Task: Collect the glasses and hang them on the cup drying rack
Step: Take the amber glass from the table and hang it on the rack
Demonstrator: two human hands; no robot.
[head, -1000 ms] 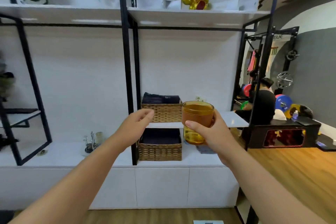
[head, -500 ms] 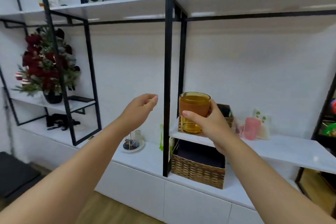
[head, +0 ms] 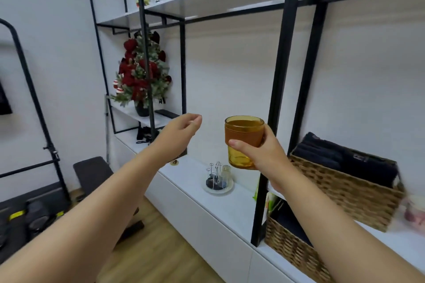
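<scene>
Head view, nearest first: both forearms reach forward from the bottom edge. The right hand [head: 264,154] is wrapped around an amber glass [head: 243,141], thumb across the front and the remaining fingers behind, so the hold is a full wrap at mid-height. The glass is upright, mouth up, carried in the air above the white counter [head: 184,190]. The left hand [head: 181,131] holds nothing — its fingers are loosely curled and it hangs free to the left of the glass, well apart from it.

Below and beyond the glass, the cup drying rack [head: 217,178] stands on the counter on a round white base. Thin upright prongs rise from it, and one clear glass [head: 225,173] appears already seated on the right side; the detail is too small to confirm how it sits. Farther right, two wicker baskets [head: 345,188] with dark folded cloth occupy the shelf unit. At the far left, a red flower arrangement [head: 141,78] stands on a raised shelf.

Step in hand, as judged: transport — a collected glass is being carried toward the rack. The next move calls for lowering the glass over the rack, turning it mouth down, and aligning the mouth with a free prong clear of the seated glass. The free left hand could steady the light base if it shifts.
</scene>
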